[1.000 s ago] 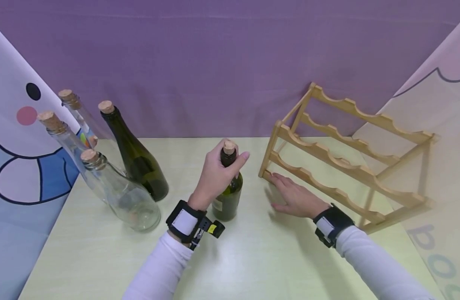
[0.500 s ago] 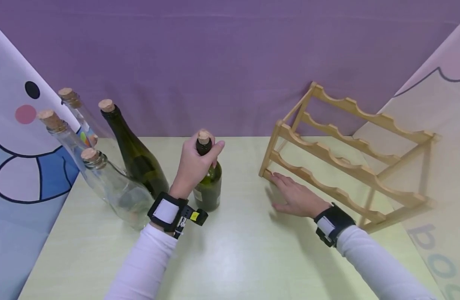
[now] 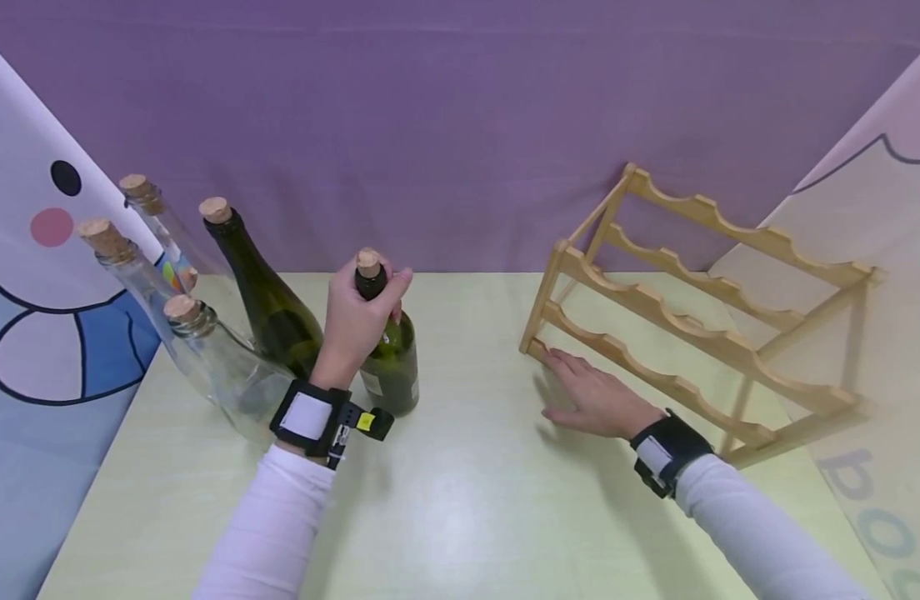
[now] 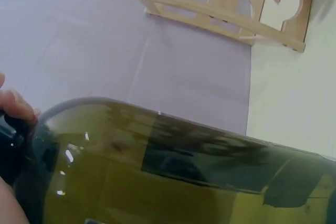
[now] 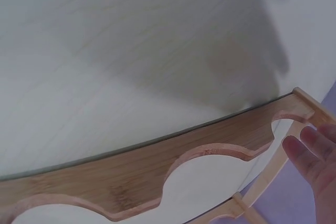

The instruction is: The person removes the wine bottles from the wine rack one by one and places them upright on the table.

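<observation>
My left hand [image 3: 357, 321] grips the neck of a green glass wine bottle [image 3: 394, 360], its cork [image 3: 367, 263] showing above the fingers. The bottle is upright, left of the table's middle. In the left wrist view its olive-green body [image 4: 121, 150] fills the lower part. At the right, my right hand [image 3: 597, 395] lies with fingers straight along the lower front left corner of a wooden wine rack [image 3: 666, 312]. The right wrist view shows the fingertips beside the rack's scalloped bar [image 5: 136, 166]. No bottle lies in the rack.
Close by on the left stand a dark green corked bottle [image 3: 276, 304] and several clear corked bottles, the nearest clear bottle [image 3: 238, 379] partly behind my left wrist. A purple backdrop [image 3: 430, 133] rises along the back edge of the pale table [image 3: 475, 500].
My left hand has moved left with the green bottle, from near the table's middle to beside the other bottles. My right hand and the rack have stayed put.
</observation>
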